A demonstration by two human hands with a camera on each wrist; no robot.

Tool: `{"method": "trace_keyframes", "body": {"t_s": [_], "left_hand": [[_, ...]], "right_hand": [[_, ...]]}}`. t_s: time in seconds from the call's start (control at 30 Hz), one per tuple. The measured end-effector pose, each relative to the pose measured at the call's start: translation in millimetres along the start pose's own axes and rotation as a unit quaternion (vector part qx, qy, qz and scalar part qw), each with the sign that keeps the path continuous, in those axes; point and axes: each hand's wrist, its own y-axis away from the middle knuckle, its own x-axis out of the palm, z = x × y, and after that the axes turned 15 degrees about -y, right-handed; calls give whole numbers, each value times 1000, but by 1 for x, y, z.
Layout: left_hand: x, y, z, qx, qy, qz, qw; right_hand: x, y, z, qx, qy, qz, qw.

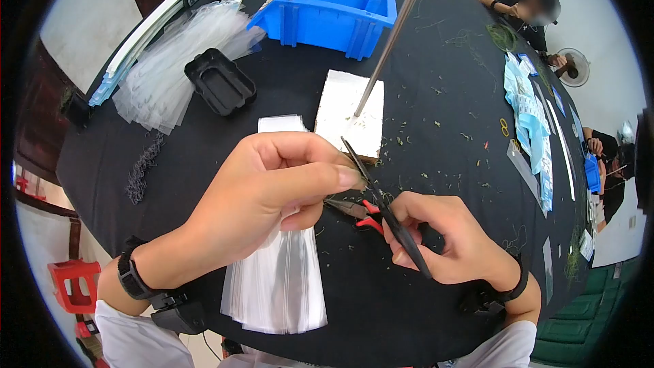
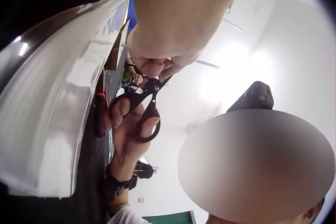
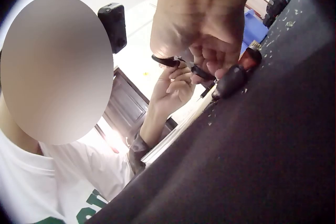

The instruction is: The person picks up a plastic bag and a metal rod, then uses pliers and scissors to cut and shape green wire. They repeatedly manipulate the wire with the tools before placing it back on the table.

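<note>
My left hand [image 1: 266,191] is raised over a stack of clear plastic sleeves [image 1: 276,293], thumb and index finger pinching a small greenish piece mostly hidden by the fingertips. My right hand [image 1: 446,235] holds black-handled scissors [image 1: 411,245], fingers and thumb in the loops, as the left wrist view also shows. The scissor blades point up and away, right beside the left fingertips. Below the hands lie pliers [image 1: 351,209] with red and black handles, partly covered by the scissors. Just beyond stands a white foam block [image 1: 335,99] with a metal rod [image 1: 393,44] rising over it.
A blue bin [image 1: 320,27] stands at the back, with a black tray [image 1: 221,83] and a fan of clear plastic sleeves [image 1: 160,75] to its left. Green scraps dot the black tablecloth [image 1: 436,129]. Light-blue packets [image 1: 528,112] lie at right; other people sit beyond.
</note>
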Motion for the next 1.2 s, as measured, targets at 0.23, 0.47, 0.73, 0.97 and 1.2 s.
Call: {"method": "trace_keyframes", "body": {"t_s": [0.23, 0.47, 0.73, 0.97, 1.2], "left_hand": [[-5, 1, 2, 10, 25, 47, 999], [-5, 2, 0, 8, 11, 35, 999], [-7, 2, 1, 19, 24, 42, 999], [-1, 2, -2, 16, -9, 8, 1000], [-2, 2, -2, 24, 0, 13, 1000]], "right_hand": [[-2, 1, 1, 0, -48, 23, 999], [-2, 0, 1, -14, -17, 21, 1000], [-1, 1, 2, -8, -24, 13, 1000], [-1, 0, 2, -30, -7, 4, 1000], [0, 0, 2, -38, 3, 0, 999]]}}
